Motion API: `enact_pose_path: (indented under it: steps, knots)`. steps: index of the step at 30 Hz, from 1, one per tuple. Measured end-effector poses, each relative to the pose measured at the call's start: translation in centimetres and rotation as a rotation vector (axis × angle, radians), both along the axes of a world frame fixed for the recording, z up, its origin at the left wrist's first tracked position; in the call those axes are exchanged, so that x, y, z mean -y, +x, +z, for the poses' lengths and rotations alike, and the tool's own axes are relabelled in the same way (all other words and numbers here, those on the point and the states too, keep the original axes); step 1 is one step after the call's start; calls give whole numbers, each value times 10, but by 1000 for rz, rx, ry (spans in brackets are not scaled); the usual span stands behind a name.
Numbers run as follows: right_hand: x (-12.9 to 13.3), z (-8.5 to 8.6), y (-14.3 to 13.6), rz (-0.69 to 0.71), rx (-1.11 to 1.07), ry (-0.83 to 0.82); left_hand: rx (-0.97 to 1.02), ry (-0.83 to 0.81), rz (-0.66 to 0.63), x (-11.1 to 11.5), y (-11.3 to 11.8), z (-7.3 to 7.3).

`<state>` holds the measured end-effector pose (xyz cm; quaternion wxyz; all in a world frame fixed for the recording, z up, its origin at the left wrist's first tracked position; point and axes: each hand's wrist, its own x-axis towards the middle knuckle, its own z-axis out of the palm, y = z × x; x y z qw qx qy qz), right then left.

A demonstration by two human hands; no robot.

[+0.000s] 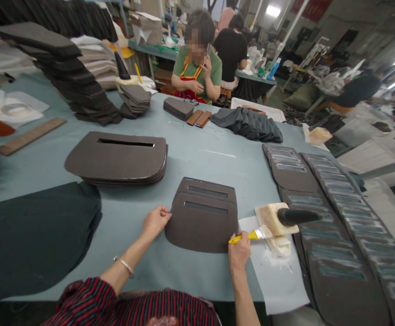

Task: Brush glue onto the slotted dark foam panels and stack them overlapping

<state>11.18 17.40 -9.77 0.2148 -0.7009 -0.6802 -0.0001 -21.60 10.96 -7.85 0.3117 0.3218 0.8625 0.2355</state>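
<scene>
Two slotted panels [202, 217] are laid overlapping on the table [197, 156], directly before the person. The left hand [155, 222] is placed at the left edge of the front panel; the right hand [238, 251] is positioned at its right lower corner, with a brush [250, 235] held in it. The brush tip is pointed right, toward a glue container [275, 222] set on a sheet [274, 276]. Further right, rows of overlapped panels [323, 217] are arranged. A stack of panels [118, 158] is located behind and to the left.
</scene>
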Motion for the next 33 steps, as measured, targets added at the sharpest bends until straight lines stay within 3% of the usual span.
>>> enact_pose_path:
  steps: [21,33]
  knots:
    - [1,0,-4,-65,-12,-61,-43,-68,-30,-3,-2,-4]
    - [1,6,-6,-55,-4,-7,-166,-114,-96,-5,14,6]
